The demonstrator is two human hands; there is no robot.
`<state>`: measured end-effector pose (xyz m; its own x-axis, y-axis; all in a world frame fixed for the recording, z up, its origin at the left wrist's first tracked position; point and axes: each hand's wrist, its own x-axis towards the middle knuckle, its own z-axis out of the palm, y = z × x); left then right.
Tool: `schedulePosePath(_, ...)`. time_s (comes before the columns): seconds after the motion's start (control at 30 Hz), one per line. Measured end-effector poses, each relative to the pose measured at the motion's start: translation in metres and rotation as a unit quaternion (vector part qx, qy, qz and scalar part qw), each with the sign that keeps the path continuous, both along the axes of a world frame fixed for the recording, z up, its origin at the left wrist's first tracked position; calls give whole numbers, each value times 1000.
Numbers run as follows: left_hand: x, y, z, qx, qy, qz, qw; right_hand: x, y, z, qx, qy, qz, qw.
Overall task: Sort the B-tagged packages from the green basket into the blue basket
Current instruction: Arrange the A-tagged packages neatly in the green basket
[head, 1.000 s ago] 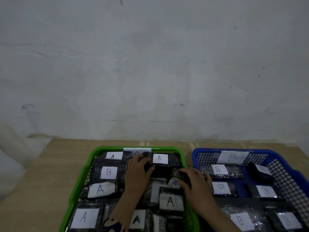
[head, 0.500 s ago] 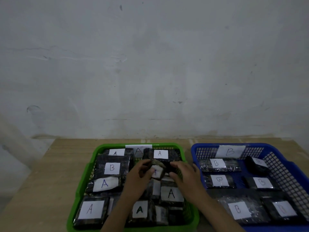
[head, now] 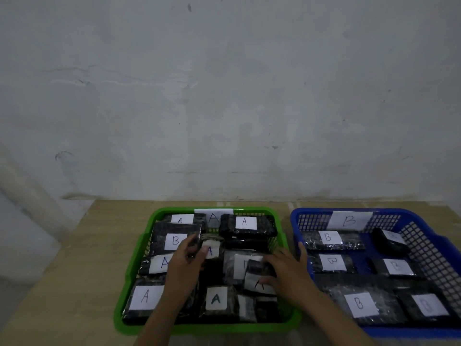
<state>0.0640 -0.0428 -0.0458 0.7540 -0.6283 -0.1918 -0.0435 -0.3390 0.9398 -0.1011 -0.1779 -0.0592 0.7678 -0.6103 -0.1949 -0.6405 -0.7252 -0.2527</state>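
On the wooden table (head: 74, 258), seen from the head camera, two baskets are sitting side by side against a pale wall (head: 224, 96). The green basket (head: 159, 216) is carrying a paper sign reading "A" (head: 214, 217) on its far rim, and the blue basket (head: 439, 248) is carrying a sign reading "B" (head: 350, 220).

Dark wrapped packages with white tags are filling the green basket; most tags are reading "A", at the back, the left and the front. One B-tagged package (head: 174, 237) is lying in the back-left part of the green basket, its tag showing a clear "B". In the blue basket, the readable tags are all showing "B"; the tags on two packages at the right are too blurred to read.

The left hand (head: 185, 264) is pinching a small A-tagged package (head: 211, 248) between thumb and fingers, just right of the B-tagged package. The right hand (head: 287, 273) is lying over an A-tagged package (head: 259, 280) at the basket's right side, fingers curled on its edge.

Compared with half a second ago, the hands are no longer meeting on one small package at the middle; the right hand is now lower and to the right, and the left alone is holding the small package.
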Motion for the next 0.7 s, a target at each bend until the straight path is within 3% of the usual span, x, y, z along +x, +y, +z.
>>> schedulePosePath(0.17, 5, 9, 2, 9, -32, 10, 999, -4, 2, 6, 46, -136, -59, 988)
schedulePosePath(0.37, 16, 27, 4, -10, -53, 41, 998, 1, 3, 9, 119, -237, -112, 958)
schedulePosePath(0.5, 36, 41, 11, -41, -53, 92, 994, 11, 8, 13, 189, -262, -148, 935)
schedulePosePath(0.7, 56, 61, 13, 15, -109, 103, 989, 32, 19, 20, 210, -268, -143, 929)
